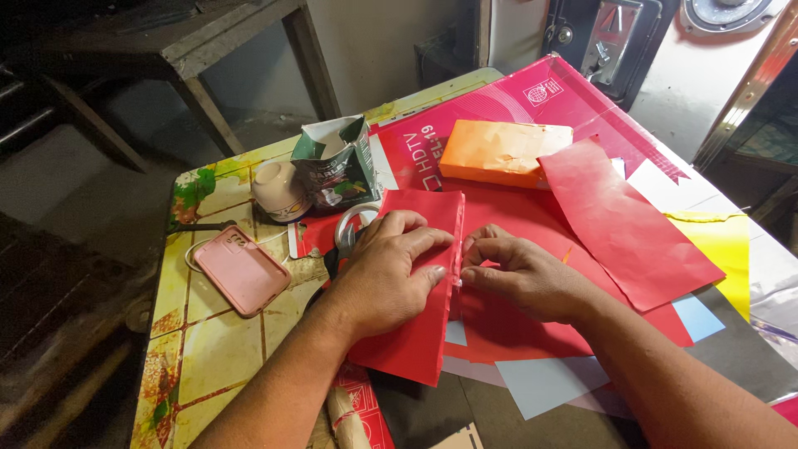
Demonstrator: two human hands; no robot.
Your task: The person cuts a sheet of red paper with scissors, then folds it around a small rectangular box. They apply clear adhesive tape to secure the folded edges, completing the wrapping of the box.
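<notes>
Red paper (411,333), folded lengthwise, lies at lower centre of the frame under both hands. Left hand (386,270) presses flat on it, fingers spread; right hand (519,270) pinches the folded edge with its fingertips. Left of them a pink phone (241,270) rests on the tiled table (208,349). Further up sit a loose red sheet (623,224), an orange box (503,152), a torn green carton (341,162) and a small cup (278,189).

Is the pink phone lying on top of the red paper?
No, the pink phone lies on the tiled tabletop, left of the red paper.
</notes>
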